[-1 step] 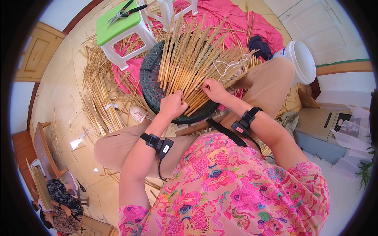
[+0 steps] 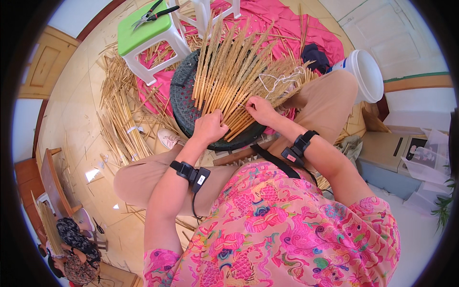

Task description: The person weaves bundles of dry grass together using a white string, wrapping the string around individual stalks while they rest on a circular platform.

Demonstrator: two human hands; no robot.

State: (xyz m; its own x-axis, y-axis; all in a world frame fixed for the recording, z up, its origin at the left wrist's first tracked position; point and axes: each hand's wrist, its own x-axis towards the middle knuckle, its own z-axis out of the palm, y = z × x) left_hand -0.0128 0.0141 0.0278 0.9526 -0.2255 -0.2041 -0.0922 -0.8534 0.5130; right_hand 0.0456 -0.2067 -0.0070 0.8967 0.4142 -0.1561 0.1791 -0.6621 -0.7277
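A fan of dried reed stalks with feathery heads (image 2: pixel 234 57) lies across a dark green woven round stool (image 2: pixel 182 91) between my knees. The cut ends point toward me, and thin binding crosses the stalks. At the lower ends, my left hand (image 2: pixel 210 128) is closed in a fist against the stalks; what its fingers grip is hidden. My right hand (image 2: pixel 261 110) pinches at the right side of the row, where a thin pale strand shows by the fingertips. Loops of white string (image 2: pixel 282 80) rest over the plumes just beyond it.
Pliers (image 2: pixel 152 16) sit on a green-topped white stool (image 2: pixel 143 34) at the far left. Loose stalks (image 2: pixel 125 115) litter the floor and a pink cloth (image 2: pixel 311 33). A white bucket (image 2: pixel 367 76) lies tipped at the right. Another person (image 2: pixel 79 248) is at the lower left.
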